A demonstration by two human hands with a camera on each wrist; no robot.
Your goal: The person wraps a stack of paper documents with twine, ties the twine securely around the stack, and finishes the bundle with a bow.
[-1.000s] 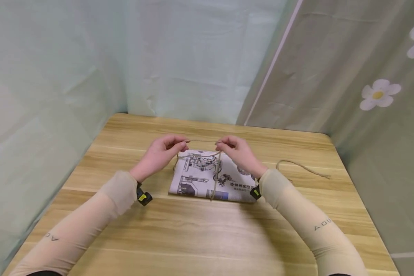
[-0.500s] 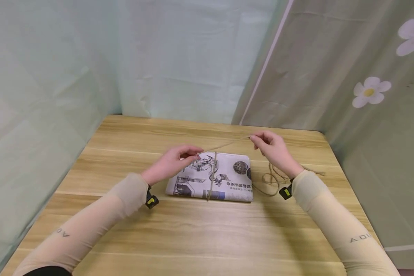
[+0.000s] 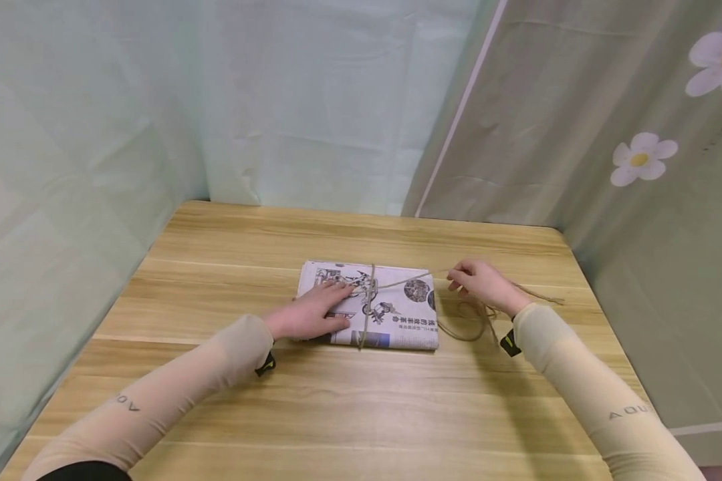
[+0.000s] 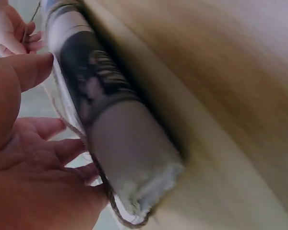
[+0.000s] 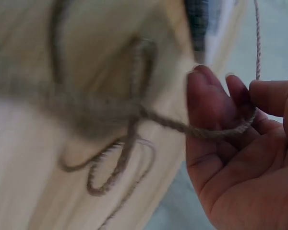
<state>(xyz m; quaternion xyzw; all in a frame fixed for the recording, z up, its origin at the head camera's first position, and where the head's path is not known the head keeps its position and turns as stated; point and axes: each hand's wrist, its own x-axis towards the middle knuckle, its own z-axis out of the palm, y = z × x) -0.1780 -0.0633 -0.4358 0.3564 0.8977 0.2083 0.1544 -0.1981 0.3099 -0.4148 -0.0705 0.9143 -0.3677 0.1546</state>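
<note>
A folded newspaper bundle (image 3: 406, 331) lies flat on the table, with brown twine (image 3: 366, 321) running across its middle from back to front. My left hand (image 3: 313, 312) rests on its left part with the fingers spread. Under those fingers, twine (image 4: 98, 167) passes along the top and around the bundle's end in the left wrist view. To the right of the bundle, my right hand (image 3: 484, 284) pinches the twine, which stretches in a straight line toward the left fingertips. The pinched twine (image 5: 258, 48) runs up between thumb and fingers in the right wrist view.
Loose twine (image 3: 466, 335) lies in loops on the table right of the bundle, below and behind the right hand. The wooden table (image 3: 337, 414) ends at hanging curtains (image 3: 313, 120) behind and on both sides.
The left hand has gone from pinching the twine to lying flat on the newspaper. My right hand has drawn the twine to the right, then lowered it.
</note>
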